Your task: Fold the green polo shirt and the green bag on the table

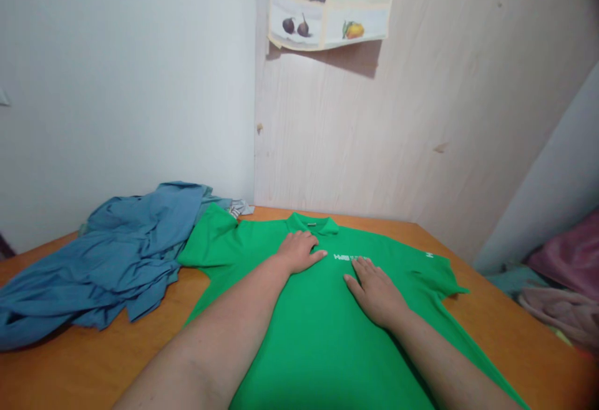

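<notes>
A green polo shirt [322,347] lies spread face up, its collar toward the wall and its sleeves out to both sides. White lettering shows on the chest, and a small white mark is on the right-hand sleeve. My left hand [299,252] rests flat on the shirt just below the collar, thumb held apart from the fingers. Palm down on the chest, my right hand [374,288] covers part of the lettering with its fingertips. Neither hand grips the cloth. The shirt's lower hem is out of view.
Beneath the shirt is an orange-brown tabletop [154,354]. A crumpled heap of blue clothing [135,241] lies at the left, against the shirt's sleeve. Pink and brownish cloth [561,297] sits beyond the right edge. A fruit poster [327,7] hangs on the wall behind.
</notes>
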`<action>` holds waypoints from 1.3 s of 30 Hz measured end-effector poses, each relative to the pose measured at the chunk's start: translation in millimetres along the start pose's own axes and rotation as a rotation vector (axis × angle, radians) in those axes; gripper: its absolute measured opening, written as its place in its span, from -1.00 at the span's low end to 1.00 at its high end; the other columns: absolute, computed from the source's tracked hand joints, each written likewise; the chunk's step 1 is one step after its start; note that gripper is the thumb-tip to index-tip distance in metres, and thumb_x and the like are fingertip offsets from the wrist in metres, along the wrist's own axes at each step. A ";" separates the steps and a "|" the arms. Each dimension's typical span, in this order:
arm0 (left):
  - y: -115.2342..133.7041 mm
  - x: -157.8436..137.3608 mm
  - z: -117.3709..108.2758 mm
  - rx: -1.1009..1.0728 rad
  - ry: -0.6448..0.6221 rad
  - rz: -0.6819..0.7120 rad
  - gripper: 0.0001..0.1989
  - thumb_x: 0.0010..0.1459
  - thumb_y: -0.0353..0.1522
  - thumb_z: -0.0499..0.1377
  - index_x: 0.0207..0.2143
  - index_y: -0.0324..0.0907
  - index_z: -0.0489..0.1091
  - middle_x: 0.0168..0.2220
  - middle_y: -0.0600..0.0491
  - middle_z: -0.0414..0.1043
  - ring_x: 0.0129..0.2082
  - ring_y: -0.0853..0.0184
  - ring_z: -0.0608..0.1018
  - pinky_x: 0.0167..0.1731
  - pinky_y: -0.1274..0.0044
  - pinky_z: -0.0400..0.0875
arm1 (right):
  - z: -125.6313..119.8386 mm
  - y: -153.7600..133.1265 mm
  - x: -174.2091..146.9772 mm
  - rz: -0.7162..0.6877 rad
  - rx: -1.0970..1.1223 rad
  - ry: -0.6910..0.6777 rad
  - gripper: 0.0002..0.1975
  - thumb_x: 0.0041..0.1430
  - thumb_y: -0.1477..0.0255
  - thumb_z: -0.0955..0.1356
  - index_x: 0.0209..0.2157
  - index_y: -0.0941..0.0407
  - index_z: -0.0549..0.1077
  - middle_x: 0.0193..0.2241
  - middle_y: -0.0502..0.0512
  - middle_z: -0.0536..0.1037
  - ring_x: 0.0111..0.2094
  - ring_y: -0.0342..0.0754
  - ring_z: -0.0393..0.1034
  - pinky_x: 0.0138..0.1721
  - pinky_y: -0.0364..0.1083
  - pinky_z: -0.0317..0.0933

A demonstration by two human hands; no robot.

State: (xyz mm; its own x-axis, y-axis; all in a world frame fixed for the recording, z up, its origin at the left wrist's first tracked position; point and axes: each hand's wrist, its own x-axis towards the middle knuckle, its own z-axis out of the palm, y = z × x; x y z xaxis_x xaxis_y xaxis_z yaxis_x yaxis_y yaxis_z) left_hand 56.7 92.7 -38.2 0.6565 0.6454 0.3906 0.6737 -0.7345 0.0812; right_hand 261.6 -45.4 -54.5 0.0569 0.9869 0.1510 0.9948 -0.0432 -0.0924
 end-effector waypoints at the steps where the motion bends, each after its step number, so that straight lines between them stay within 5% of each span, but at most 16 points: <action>1: 1.7 -1.0 -1.7 0.023 0.007 0.007 -0.50 0.27 0.06 -0.02 -0.13 -0.11 0.46 -0.12 -0.07 0.45 -0.08 0.10 0.46 -0.14 0.31 0.34 | 1.3 0.5 0.4 -0.001 -0.010 0.005 -0.26 0.34 0.03 0.05 0.32 0.25 0.16 0.33 0.29 0.12 0.36 0.17 -0.09 0.30 0.17 -0.12; 9: 12.2 -15.5 -20.1 0.064 0.003 -0.070 -0.53 0.28 -0.01 0.01 -0.17 -0.18 0.48 -0.16 -0.15 0.48 -0.12 0.08 0.50 -0.12 0.30 0.36 | 12.7 6.5 5.9 -0.043 -0.074 0.043 -0.28 0.35 0.05 0.04 0.30 0.27 0.18 0.31 0.31 0.17 0.35 0.19 -0.06 0.28 0.18 -0.06; 20: -41.8 -90.7 -84.1 0.023 0.095 -0.490 -0.52 0.42 -0.29 -0.25 -0.21 -0.26 0.43 -0.20 -0.17 0.50 -0.16 0.16 0.52 -0.16 0.39 0.35 | 15.4 12.9 11.8 -0.070 -0.095 0.038 -0.29 0.35 0.07 0.03 0.28 0.29 0.20 0.29 0.36 0.21 0.33 0.23 0.00 0.25 0.18 -0.02; 25: -11.6 -138.6 -73.8 -0.010 0.045 -0.408 -0.59 0.41 -0.21 -0.16 -0.12 -0.18 0.44 -0.10 -0.07 0.53 -0.04 0.23 0.52 -0.04 0.44 0.35 | 19.5 17.9 15.6 -0.092 -0.078 0.046 -0.27 0.34 0.05 0.04 0.28 0.29 0.21 0.28 0.36 0.22 0.32 0.24 0.01 0.24 0.21 0.01; 30: -8.3 -171.0 -67.3 0.050 -0.111 -0.264 -0.50 0.37 -0.12 -0.08 0.19 -0.22 0.26 0.26 -0.19 0.23 0.28 0.12 0.26 0.21 0.28 0.15 | 21.2 20.6 17.3 -0.096 -0.057 0.056 -0.27 0.33 0.03 0.05 0.27 0.29 0.22 0.28 0.36 0.23 0.31 0.24 0.02 0.24 0.20 0.01; 35: -38.9 -191.3 -90.4 0.135 -0.145 -0.217 -0.56 0.36 -0.14 -0.05 0.13 -0.18 0.32 0.20 -0.15 0.32 0.24 0.11 0.31 0.19 0.28 0.18 | 24.8 23.9 19.6 -0.098 -0.054 0.051 -0.25 0.32 0.01 0.03 0.28 0.28 0.20 0.28 0.35 0.21 0.31 0.24 0.03 0.24 0.20 0.01; 39: -55.3 -203.1 -110.4 0.234 -0.124 -0.309 -0.68 0.32 -0.27 -0.01 -0.01 -0.18 0.41 0.00 -0.15 0.47 0.06 0.09 0.47 0.09 0.27 0.27 | 27.3 25.8 21.3 -0.098 -0.056 0.050 -0.24 0.32 0.00 0.04 0.28 0.29 0.20 0.29 0.36 0.21 0.31 0.24 0.03 0.25 0.20 0.01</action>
State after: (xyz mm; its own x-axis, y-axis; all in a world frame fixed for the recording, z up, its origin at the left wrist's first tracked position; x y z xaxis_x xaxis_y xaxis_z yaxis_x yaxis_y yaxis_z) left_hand -151.3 -20.9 -20.7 0.4377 0.8589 0.2658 0.8951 -0.4442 -0.0388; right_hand 286.2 -21.2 -80.6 -0.0377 0.9779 0.2057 0.9989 0.0426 -0.0196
